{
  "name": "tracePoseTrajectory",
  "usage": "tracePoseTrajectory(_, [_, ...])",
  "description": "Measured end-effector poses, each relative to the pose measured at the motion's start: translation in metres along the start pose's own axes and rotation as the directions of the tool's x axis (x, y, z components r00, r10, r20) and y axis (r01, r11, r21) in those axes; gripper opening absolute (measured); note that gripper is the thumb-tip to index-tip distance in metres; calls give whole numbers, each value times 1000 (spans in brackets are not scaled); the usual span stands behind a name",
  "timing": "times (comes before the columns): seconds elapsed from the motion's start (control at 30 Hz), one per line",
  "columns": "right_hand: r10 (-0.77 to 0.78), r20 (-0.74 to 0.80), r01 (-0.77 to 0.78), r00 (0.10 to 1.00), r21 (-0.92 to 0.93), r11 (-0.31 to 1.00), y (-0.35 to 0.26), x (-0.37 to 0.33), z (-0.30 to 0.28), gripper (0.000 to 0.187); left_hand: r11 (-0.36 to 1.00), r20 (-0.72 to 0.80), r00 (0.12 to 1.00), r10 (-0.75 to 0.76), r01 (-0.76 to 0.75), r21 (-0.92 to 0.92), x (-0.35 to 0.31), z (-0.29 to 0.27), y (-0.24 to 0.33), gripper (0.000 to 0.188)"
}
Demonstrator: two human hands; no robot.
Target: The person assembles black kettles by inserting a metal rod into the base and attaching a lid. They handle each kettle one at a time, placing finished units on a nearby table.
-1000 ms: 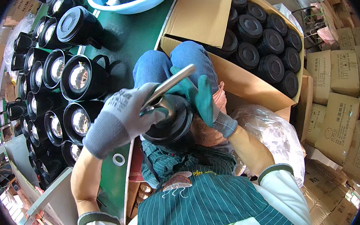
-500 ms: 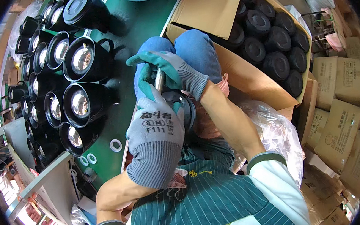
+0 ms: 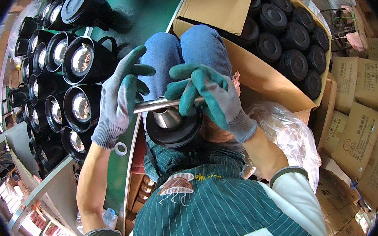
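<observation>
Between my knees sits a black round part (image 3: 175, 135) with a wide rim and a shiny metal cone (image 3: 167, 118) on top. A straight metal bar (image 3: 156, 105) crosses above the cone. My left hand (image 3: 122, 95), in a grey glove with green fingertips, is open beside the bar's left end, its fingers spread. My right hand (image 3: 209, 91), gloved alike, has its fingers curled at the bar's right end, which they partly hide. The lower side of the black part is out of sight.
Several black pots (image 3: 81, 60) with mirror-like insides lie stacked on the green table (image 3: 135, 14) at left. At right, an open cardboard box (image 3: 263, 81) holds several black round pieces (image 3: 293, 62). A white ring (image 3: 120, 148) lies near the table edge; cartons (image 3: 356, 131) stand farther right.
My hands were together on the upright-looking bar. They have moved apart, the left to the left and open. The bar now lies crosswise, and the black part is more visible.
</observation>
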State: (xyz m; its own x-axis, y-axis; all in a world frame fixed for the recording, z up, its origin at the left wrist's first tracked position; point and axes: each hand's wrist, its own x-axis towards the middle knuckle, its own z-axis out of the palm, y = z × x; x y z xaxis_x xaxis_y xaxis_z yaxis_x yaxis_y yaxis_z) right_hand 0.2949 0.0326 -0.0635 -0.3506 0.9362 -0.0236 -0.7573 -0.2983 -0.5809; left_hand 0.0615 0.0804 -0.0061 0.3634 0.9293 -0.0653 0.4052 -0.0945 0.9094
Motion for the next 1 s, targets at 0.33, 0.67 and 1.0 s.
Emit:
tracePoseTrajectory(0.33, [84, 231, -58, 969, -117, 991, -20, 6, -11, 61, 985, 148, 978, 149, -159, 59, 12, -1, -7, 77])
tracePoseTrajectory(0.67, [377, 704, 649, 601, -706, 284, -47, 2, 52, 24, 854, 379, 813, 442, -511, 101, 91, 48, -31, 37])
tracePoseTrajectory(1.0, [341, 731, 594, 591, -680, 429, -16, 35, 72, 62, 864, 53, 874, 484, -486, 132, 99, 62, -42, 39])
